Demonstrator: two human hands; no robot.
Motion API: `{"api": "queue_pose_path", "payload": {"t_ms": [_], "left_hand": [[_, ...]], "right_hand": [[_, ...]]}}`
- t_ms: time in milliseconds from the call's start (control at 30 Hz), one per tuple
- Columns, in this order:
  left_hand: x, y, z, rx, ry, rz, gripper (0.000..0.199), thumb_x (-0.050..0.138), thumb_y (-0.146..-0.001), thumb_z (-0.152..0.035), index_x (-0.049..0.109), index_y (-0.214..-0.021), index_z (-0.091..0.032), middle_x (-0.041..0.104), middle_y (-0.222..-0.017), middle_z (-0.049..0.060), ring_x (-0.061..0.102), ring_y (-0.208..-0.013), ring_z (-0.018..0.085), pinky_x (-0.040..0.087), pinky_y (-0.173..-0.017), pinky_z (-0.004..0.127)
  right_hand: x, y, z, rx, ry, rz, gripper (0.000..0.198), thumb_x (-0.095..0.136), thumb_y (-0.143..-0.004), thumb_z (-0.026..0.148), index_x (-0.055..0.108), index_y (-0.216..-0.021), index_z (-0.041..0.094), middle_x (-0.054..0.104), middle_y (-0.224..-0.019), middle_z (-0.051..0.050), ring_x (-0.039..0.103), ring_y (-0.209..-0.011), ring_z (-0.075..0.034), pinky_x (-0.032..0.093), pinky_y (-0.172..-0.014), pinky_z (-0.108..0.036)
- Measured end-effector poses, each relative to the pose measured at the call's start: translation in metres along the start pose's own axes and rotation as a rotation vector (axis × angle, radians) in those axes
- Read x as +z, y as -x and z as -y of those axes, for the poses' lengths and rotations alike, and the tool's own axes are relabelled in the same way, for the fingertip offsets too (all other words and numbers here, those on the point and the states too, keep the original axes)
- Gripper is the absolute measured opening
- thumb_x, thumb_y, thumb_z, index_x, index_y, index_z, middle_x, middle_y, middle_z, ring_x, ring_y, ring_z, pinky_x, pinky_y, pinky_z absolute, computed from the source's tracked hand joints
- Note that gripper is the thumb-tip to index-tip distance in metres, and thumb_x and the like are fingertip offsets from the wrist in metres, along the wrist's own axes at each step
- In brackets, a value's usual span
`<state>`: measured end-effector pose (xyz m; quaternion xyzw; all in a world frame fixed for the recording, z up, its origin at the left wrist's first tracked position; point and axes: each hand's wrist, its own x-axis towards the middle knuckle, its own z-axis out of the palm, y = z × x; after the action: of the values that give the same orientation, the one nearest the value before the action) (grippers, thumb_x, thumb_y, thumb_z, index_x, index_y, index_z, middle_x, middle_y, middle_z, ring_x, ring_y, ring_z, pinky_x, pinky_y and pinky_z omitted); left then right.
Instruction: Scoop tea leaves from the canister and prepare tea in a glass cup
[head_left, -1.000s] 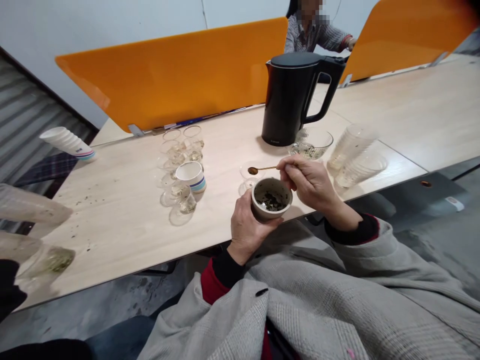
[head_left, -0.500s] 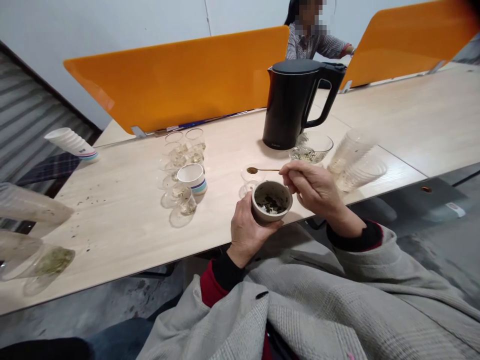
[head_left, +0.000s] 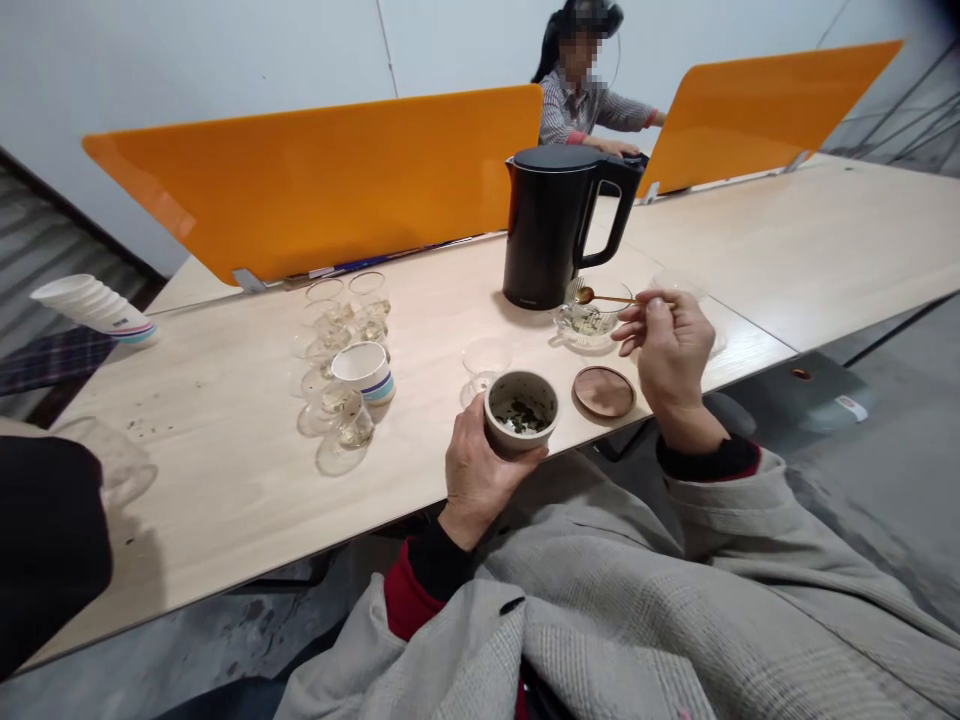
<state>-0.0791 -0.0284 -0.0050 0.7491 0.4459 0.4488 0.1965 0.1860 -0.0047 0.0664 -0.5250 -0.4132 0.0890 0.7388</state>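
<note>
My left hand is wrapped round a pale ceramic cup at the table's front edge, tilted toward me, with dark leaf bits inside. Between its fingertips my right hand pinches the handle of a small gold-coloured spoon. The spoon's bowl end is above a ribbed clear glass bowl that contains leaf bits. A round wooden lid or coaster lies between the two hands. Just behind the ceramic cup stands a small clear cup.
A black electric kettle stands behind the glass bowl. Several clear cups surround a paper cup at left. Stacked paper cups lie farther left, near a dark sleeve. Beyond the orange divider sits a person.
My right hand has moved the spoon away from the ceramic cup to above the glass bowl. The wooden disc now shows. A dark sleeve has come in at left, and the view has shifted.
</note>
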Motion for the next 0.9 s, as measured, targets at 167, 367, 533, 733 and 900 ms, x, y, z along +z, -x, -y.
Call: {"api": "queue_pose_path", "payload": {"t_ms": [167,367,533,733,900], "left_hand": [[0.0,0.0,-0.002,0.007,0.005,-0.002,0.097,0.102,-0.065,-0.039,0.051,-0.147,-0.023,0.074,-0.136,0.014,0.073,-0.124,0.036,0.062,-0.104,0.053],[-0.001,-0.001,-0.004,-0.006,0.011,-0.007,0.098,0.103,-0.064,-0.039,0.052,-0.146,-0.022,0.075,-0.133,0.015,0.074,-0.122,0.037,0.063,-0.103,0.054],[-0.001,0.0,-0.003,-0.027,0.005,0.014,0.101,0.104,-0.061,-0.04,0.053,-0.146,-0.022,0.075,-0.132,0.015,0.074,-0.121,0.038,0.063,-0.104,0.057],[-0.002,0.0,0.001,0.033,0.027,0.032,0.101,0.099,-0.069,-0.057,0.05,-0.15,-0.021,0.072,-0.14,0.018,0.072,-0.128,0.038,0.06,-0.109,0.057],[-0.002,0.003,0.006,0.114,0.017,0.024,0.095,0.09,-0.078,-0.065,0.047,-0.153,-0.023,0.071,-0.142,0.017,0.072,-0.126,0.036,0.058,-0.111,0.056]], "right_hand": [[0.008,-0.007,-0.027,0.018,0.084,0.006,0.026,0.066,-0.103,0.047,0.063,-0.102,0.021,0.071,-0.079,-0.001,0.066,-0.054,-0.013,0.044,-0.037,-0.02],[0.007,-0.011,-0.02,0.11,0.115,0.035,0.028,0.072,-0.099,0.043,0.062,-0.115,0.021,0.071,-0.079,0.0,0.064,-0.052,-0.014,0.043,-0.038,-0.022],[-0.007,0.037,0.026,-0.027,0.121,0.179,0.039,0.073,-0.104,0.043,0.061,-0.139,0.031,0.069,-0.085,0.0,0.06,-0.058,-0.017,0.054,-0.052,-0.032],[-0.003,0.084,0.035,-0.274,0.302,0.818,0.102,0.089,-0.086,0.065,0.041,-0.169,0.031,0.056,-0.159,-0.017,0.061,-0.139,-0.041,0.057,-0.111,-0.063],[0.007,0.095,0.027,-0.32,0.288,0.908,0.104,0.089,-0.09,0.051,0.031,-0.174,0.032,0.051,-0.163,-0.017,0.05,-0.151,-0.041,0.046,-0.126,-0.066]]}}
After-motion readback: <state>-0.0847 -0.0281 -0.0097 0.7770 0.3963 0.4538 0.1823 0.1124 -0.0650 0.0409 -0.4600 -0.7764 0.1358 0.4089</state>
